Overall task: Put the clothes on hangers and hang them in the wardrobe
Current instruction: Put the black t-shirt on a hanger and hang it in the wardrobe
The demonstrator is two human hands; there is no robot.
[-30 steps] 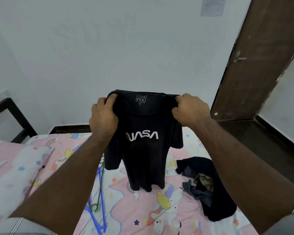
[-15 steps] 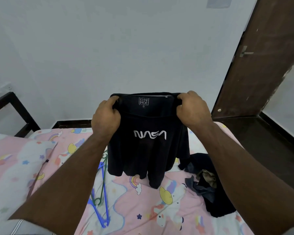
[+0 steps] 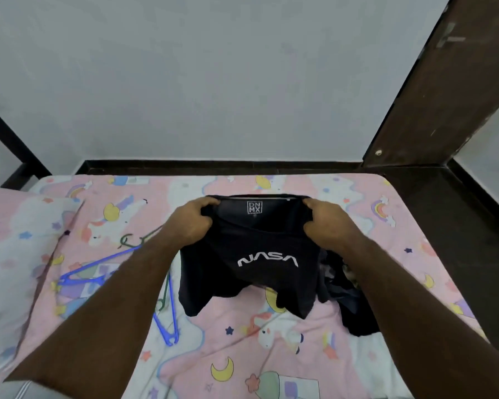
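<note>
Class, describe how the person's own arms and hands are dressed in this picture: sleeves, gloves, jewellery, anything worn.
Both forearms are bare, with no gloves, watch, rings or bracelets visible on the left hand or right hand. Near the bottom left corner, a light sleeve edge with thin darker stripes shows at the left upper arm. No sleeve is visible on the right arm.

2 hands (image 3: 192, 223) (image 3: 327, 224), 1 NASA T-shirt (image 3: 260, 272), 2 blue hangers (image 3: 84, 273) (image 3: 167, 323), 1 green hanger (image 3: 133, 240), 1 dark clothes pile (image 3: 346, 300).
</note>
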